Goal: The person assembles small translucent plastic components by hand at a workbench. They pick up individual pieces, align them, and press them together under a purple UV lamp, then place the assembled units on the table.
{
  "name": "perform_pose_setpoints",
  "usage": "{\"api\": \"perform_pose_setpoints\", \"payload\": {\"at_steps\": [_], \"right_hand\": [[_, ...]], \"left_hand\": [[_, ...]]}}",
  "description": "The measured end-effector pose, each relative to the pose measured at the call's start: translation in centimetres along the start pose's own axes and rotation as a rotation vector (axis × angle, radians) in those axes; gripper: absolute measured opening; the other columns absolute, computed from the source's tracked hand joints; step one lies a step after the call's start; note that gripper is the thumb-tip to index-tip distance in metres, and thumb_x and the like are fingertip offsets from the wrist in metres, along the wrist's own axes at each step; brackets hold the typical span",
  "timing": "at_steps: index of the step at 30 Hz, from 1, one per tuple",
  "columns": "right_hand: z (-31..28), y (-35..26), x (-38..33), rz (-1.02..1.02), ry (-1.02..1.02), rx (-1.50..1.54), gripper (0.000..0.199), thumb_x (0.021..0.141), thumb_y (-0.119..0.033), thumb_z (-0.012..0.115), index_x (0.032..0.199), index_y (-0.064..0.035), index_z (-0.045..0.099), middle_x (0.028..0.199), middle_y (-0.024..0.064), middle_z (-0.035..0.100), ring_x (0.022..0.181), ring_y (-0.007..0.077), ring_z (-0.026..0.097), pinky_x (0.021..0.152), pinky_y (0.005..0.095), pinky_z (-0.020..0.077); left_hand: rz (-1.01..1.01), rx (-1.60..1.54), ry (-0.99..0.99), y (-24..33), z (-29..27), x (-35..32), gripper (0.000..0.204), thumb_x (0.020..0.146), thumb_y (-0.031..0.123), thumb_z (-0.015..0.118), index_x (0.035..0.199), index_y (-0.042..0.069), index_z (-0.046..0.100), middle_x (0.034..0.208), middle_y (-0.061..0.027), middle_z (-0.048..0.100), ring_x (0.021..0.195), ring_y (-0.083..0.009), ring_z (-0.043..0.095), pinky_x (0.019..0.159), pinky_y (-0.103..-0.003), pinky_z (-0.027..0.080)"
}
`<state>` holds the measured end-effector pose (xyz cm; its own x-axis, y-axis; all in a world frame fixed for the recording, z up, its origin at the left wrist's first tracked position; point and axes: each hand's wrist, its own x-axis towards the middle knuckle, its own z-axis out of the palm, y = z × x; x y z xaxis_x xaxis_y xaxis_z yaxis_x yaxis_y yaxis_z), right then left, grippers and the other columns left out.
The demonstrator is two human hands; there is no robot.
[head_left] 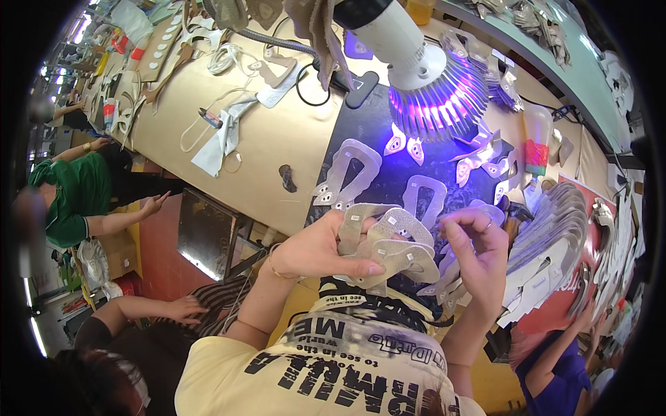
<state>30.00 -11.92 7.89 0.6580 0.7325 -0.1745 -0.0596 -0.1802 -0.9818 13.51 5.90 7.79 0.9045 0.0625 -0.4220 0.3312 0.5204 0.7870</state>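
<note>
My left hand (pixel 312 243) grips several beige shoe-upper pieces (pixel 395 255), fanned out with its thumb on top; small white tags show on them. Just to their right, my right hand (pixel 480 243) is raised with thumb and forefinger pinched together. Whether anything small sits in that pinch I cannot make out. Beyond the held pieces, a pale loop-shaped upper piece (pixel 355 166) and another similar piece (pixel 424 197) lie on the dark mat (pixel 388 166). Smaller cut pieces (pixel 415 150) lie under the purple glow of the lamp (pixel 437 90).
At right stand a long row of stacked grey pieces (pixel 548 236) and a bottle with a red band (pixel 537 149). White cloth strips (pixel 229 135) and cords lie on the tan tabletop (pixel 270 152). Other people sit at left, one in a green top (pixel 80 187), and at lower right.
</note>
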Motion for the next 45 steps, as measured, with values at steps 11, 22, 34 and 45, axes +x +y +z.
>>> {"api": "perform_pose_setpoints", "payload": {"at_steps": [11,22,34,45], "right_hand": [[1.5,-2.6,-0.6,-0.594,-0.107,-0.341,0.018,0.079,-0.013,0.073,0.095,-0.0079,0.066,0.085,0.0064,0.065,0.081,0.0228,0.063,0.072,0.0323,0.0481],[-1.1,-2.4,-0.6,-0.247,-0.272,-0.648,0.007,0.081,-0.004,0.068,0.085,0.0002,0.063,0.080,0.0105,0.062,0.070,0.0238,0.059,0.062,0.0327,0.0450],[0.8,4.2,5.6,-0.377,0.013,-0.952,0.023,0.083,-0.020,0.068,0.101,-0.0063,0.066,0.090,0.0110,0.059,0.090,0.0309,0.059,0.077,0.0441,0.0460],[1.8,-0.2,3.5,-0.250,-0.408,-0.850,0.020,0.084,-0.025,0.068,0.086,-0.0050,0.066,0.083,0.0109,0.057,0.078,0.0309,0.058,0.071,0.0395,0.0441]], "left_hand": [[0.074,0.488,-0.190,-0.4,1.5,0.7,0.020,0.078,0.006,0.076,0.095,0.000,0.069,0.077,-0.0085,0.068,0.069,-0.0057,0.059,0.063,-0.028,0.048],[0.185,0.622,-0.232,3.1,-2.1,-3.6,0.024,0.078,0.015,0.079,0.093,-0.002,0.070,0.070,-0.0123,0.067,0.055,-0.0128,0.059,0.051,-0.026,0.042],[0.189,0.214,-0.119,1.6,-3.7,-4.2,0.034,0.078,0.002,0.078,0.109,-0.007,0.067,0.084,-0.0036,0.069,0.072,-0.0035,0.058,0.058,-0.019,0.046],[0.255,0.235,-0.223,2.7,-3.9,-4.6,0.029,0.078,0.002,0.078,0.104,-0.007,0.068,0.087,-0.0081,0.071,0.076,-0.0054,0.061,0.066,-0.020,0.048]]}}
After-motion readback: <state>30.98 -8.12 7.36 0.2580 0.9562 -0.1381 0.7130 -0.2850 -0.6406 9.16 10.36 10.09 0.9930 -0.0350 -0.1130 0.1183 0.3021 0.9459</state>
